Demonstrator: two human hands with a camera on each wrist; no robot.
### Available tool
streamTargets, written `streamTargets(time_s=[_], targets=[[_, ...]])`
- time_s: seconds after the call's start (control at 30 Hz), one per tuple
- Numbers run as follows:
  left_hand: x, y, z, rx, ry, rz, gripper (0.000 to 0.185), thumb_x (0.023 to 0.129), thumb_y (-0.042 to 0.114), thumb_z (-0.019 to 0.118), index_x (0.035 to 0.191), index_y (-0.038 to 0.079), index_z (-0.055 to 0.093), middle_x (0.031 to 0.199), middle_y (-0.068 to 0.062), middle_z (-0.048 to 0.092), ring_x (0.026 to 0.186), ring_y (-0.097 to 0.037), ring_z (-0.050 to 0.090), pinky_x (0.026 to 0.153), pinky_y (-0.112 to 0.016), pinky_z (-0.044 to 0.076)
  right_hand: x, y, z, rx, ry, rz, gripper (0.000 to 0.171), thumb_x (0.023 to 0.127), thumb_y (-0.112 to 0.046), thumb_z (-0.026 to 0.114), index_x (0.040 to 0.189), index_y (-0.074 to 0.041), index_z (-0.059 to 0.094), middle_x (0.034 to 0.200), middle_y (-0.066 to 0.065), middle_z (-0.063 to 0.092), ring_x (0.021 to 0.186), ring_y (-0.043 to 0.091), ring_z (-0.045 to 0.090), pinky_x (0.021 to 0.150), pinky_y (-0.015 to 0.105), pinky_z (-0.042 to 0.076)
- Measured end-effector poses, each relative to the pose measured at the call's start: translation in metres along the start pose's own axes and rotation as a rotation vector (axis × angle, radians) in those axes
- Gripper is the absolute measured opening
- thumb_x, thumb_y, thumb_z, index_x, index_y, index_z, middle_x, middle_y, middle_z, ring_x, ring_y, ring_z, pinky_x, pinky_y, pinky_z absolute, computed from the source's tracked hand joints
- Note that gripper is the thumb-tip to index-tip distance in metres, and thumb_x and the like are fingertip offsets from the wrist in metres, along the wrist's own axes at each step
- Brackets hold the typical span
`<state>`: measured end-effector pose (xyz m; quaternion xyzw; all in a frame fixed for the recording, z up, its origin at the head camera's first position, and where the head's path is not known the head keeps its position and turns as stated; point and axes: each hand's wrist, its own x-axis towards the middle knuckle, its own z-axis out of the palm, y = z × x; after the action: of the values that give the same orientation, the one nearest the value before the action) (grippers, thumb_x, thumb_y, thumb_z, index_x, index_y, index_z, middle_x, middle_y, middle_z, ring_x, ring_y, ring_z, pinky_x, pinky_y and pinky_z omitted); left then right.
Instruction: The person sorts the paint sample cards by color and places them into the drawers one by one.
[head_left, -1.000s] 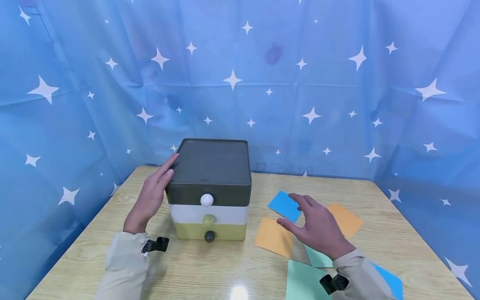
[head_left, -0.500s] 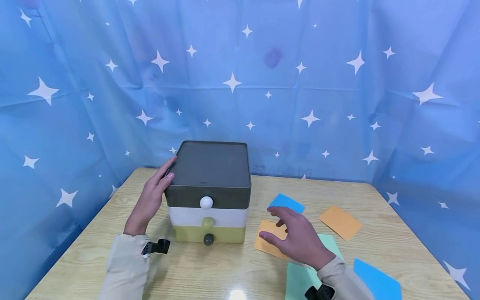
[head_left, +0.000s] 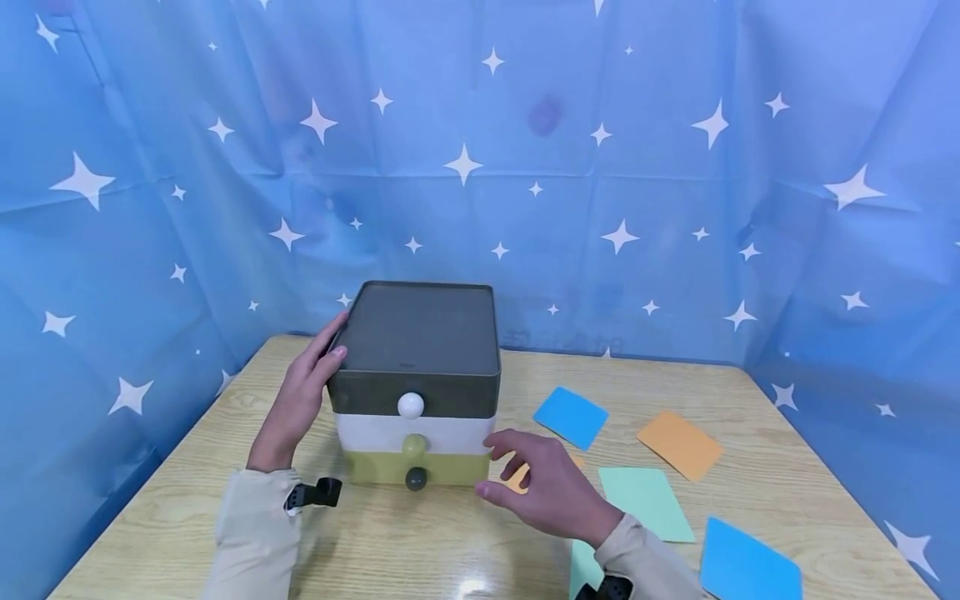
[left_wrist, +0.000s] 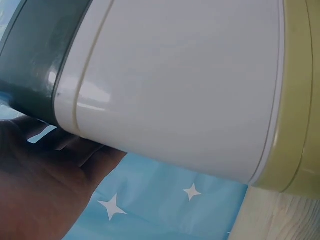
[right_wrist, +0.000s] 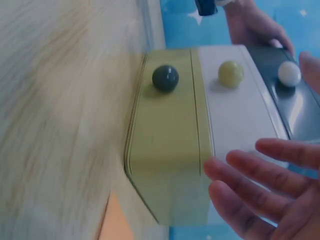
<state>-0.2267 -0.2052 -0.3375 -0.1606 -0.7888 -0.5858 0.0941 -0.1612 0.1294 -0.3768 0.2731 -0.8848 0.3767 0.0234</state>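
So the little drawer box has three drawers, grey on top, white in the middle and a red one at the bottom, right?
Not quite: the bottom drawer of the drawer box is olive green, not red, as the head view shows. Grey on top and white in the middle are correct.

No readable text, labels or numbers — drawer box [head_left: 415, 383] unmarked
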Motion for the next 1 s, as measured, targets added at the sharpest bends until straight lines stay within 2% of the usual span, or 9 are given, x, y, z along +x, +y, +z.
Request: streamTargets(time_s=[0.13, 0.27, 0.47, 0.6, 0.83, 1.0], targets=[[-0.002, 0.000, 0.000, -0.006, 0.002, 0.001, 0.058, 0.109, 0.037, 0.037, 0.163, 0.023, 0.018, 0.171, -0.004, 0.011, 0.158, -0.032, 0.009, 0.122, -0.063, 0.014, 0.007, -0.008, 0.007, 0.107, -0.057, 0.001, 0.042, 0.094, -0.037, 0.068, 0.126, -0.012, 0.064, 0.111, 0.010, 0.072, 0.082, 0.004, 0.068, 0.067, 0.024, 0.054], [-0.002, 0.000, -0.001, -0.008, 0.004, -0.004, 0.059, 0.109, 0.038, 0.037, 0.163, 0.026, 0.017, 0.171, -0.002, 0.010, 0.158, -0.031, 0.007, 0.122, -0.064, 0.013, 0.017, -0.019, 0.013, 0.209, -0.098, 0.048, 0.039, 0.096, -0.038, 0.066, 0.127, -0.015, 0.065, 0.112, 0.006, 0.072, 0.085, 0.006, 0.068, 0.069, 0.024, 0.054], [0.001, -0.001, -0.004, 0.012, -0.008, -0.003, 0.060, 0.108, 0.038, 0.038, 0.163, 0.026, 0.015, 0.171, 0.001, 0.009, 0.158, -0.030, 0.006, 0.122, -0.064, 0.012, 0.035, -0.036, 0.020, 0.440, -0.140, 0.120, 0.039, 0.100, -0.035, 0.061, 0.130, -0.010, 0.064, 0.117, 0.013, 0.072, 0.087, 0.019, 0.072, 0.070, 0.033, 0.058], [0.001, -0.001, -0.007, 0.025, -0.030, -0.001, 0.058, 0.108, 0.038, 0.038, 0.162, 0.028, 0.017, 0.171, -0.001, 0.011, 0.158, -0.031, 0.007, 0.122, -0.063, 0.013, 0.045, -0.045, 0.025, 0.609, -0.161, 0.171, 0.041, 0.102, -0.033, 0.057, 0.133, -0.005, 0.062, 0.121, 0.019, 0.070, 0.088, 0.026, 0.074, 0.070, 0.030, 0.058], [0.001, -0.001, -0.006, 0.016, -0.050, -0.007, 0.057, 0.108, 0.038, 0.038, 0.162, 0.030, 0.019, 0.171, -0.004, 0.012, 0.158, -0.033, 0.010, 0.121, -0.063, 0.016, 0.055, -0.052, 0.033, 0.768, -0.170, 0.233, 0.046, 0.103, -0.037, 0.055, 0.134, -0.004, 0.060, 0.120, 0.019, 0.072, 0.085, 0.026, 0.076, 0.071, 0.029, 0.059], [0.002, -0.001, -0.005, 0.017, -0.045, -0.002, 0.057, 0.108, 0.037, 0.038, 0.162, 0.029, 0.020, 0.171, -0.004, 0.013, 0.158, -0.033, 0.011, 0.121, -0.064, 0.016, 0.059, -0.058, 0.036, 0.849, -0.154, 0.262, 0.051, 0.102, -0.043, 0.056, 0.133, -0.002, 0.061, 0.118, 0.020, 0.073, 0.078, 0.018, 0.074, 0.068, 0.027, 0.057]])
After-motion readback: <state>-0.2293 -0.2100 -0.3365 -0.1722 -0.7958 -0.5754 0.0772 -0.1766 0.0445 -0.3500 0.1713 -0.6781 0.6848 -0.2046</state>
